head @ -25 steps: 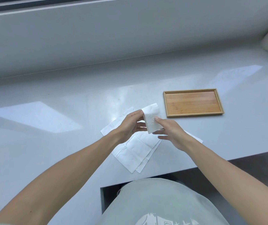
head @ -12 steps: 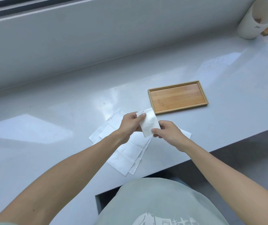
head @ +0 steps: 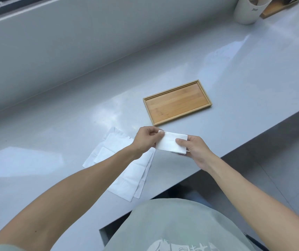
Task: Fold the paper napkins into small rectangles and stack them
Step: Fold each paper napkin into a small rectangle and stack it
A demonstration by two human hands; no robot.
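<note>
A white folded napkin [head: 170,144], a small rectangle, is held flat just above the grey counter. My left hand [head: 146,140] pinches its left end and my right hand [head: 194,149] grips its right end, thumb on top. Under my left forearm lies a loose pile of unfolded white napkins [head: 119,160], spread on the counter and partly hidden by the arm. An empty bamboo tray [head: 177,102] sits just beyond the hands, apart from them.
The grey counter [head: 72,109] runs to a raised ledge and wall at the back. Its front edge passes diagonally close under my right hand. A white cylindrical cup [head: 248,9] and a wooden object [head: 277,5] stand at the far right corner.
The folded napkin has turned from standing upright to lying flat and wide between my hands. My hands have moved apart to its two ends. The view has shifted, showing the cup at top right.
</note>
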